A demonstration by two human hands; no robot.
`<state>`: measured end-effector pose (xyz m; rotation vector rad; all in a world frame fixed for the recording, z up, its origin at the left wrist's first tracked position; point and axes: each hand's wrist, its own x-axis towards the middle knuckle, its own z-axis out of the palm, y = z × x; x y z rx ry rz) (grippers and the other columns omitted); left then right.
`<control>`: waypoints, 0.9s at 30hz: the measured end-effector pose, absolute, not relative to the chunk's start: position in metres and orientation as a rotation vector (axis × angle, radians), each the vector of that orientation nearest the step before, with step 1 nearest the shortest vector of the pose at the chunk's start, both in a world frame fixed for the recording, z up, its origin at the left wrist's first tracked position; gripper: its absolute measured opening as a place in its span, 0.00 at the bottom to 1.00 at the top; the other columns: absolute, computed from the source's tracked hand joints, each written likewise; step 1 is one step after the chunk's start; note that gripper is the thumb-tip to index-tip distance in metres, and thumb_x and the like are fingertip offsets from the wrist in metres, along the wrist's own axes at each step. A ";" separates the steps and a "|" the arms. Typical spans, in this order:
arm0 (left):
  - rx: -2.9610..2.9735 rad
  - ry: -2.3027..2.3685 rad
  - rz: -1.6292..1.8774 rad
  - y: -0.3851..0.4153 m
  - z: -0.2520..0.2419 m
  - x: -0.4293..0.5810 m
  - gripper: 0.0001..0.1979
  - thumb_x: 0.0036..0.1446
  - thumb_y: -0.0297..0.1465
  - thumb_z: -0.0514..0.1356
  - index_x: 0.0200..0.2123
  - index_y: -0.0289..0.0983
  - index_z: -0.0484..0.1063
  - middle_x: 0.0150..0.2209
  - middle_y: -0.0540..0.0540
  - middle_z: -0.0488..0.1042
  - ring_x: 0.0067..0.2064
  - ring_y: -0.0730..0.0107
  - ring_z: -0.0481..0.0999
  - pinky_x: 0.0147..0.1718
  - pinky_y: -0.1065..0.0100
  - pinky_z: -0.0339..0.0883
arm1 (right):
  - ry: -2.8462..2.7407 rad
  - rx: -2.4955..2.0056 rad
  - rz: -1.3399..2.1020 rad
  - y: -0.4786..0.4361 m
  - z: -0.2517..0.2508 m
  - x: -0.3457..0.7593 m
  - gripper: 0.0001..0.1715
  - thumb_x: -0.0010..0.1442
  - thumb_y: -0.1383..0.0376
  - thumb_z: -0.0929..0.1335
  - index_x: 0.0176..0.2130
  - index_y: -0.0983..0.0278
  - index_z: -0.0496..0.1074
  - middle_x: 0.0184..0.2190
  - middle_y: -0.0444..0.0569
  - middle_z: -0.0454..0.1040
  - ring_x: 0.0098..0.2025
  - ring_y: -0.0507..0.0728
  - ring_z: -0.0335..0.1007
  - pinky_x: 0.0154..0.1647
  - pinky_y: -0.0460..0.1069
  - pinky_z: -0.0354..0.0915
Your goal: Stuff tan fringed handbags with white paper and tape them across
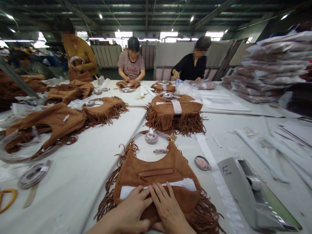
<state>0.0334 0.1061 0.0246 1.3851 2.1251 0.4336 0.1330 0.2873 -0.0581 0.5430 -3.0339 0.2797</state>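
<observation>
A brown suede handbag (pixel 156 159) with long fringes lies in front of me, its zipper side up. A white paper strip (pixel 181 184) crosses its lower part. My left hand (pixel 131 208) rests on the bag's lower left, fingertips at the strip and thumb apart. Beside it my right hand (pixel 168 206) lies with outstretched fingers across the strip and suede. Both hands look open, pressing from above; the bag's bottom edge is partly hidden under them. A wrapped coiled strap (pixel 151 137) sits within the handle's curve.
A grey tape dispenser (pixel 246 191) and a tape ring (pixel 202 163) stand right. Orange-handled scissors (pixel 8 198) and another coiled strap (pixel 35 174) lie left. Stacked fringed bags (pixel 174 112) are ahead. Several co-workers stand across the table; wrapped packages (pixel 273 68) pile up at right.
</observation>
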 end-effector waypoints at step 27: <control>1.351 2.258 0.135 0.235 -0.013 -0.175 0.06 0.51 0.32 0.60 0.34 0.39 0.72 0.34 0.47 0.76 0.38 0.62 0.74 0.36 0.68 0.63 | -2.912 0.624 0.206 0.300 -0.082 0.128 0.39 0.64 0.64 0.59 0.67 0.66 0.36 0.59 0.53 0.66 0.62 0.62 0.56 0.68 0.62 0.36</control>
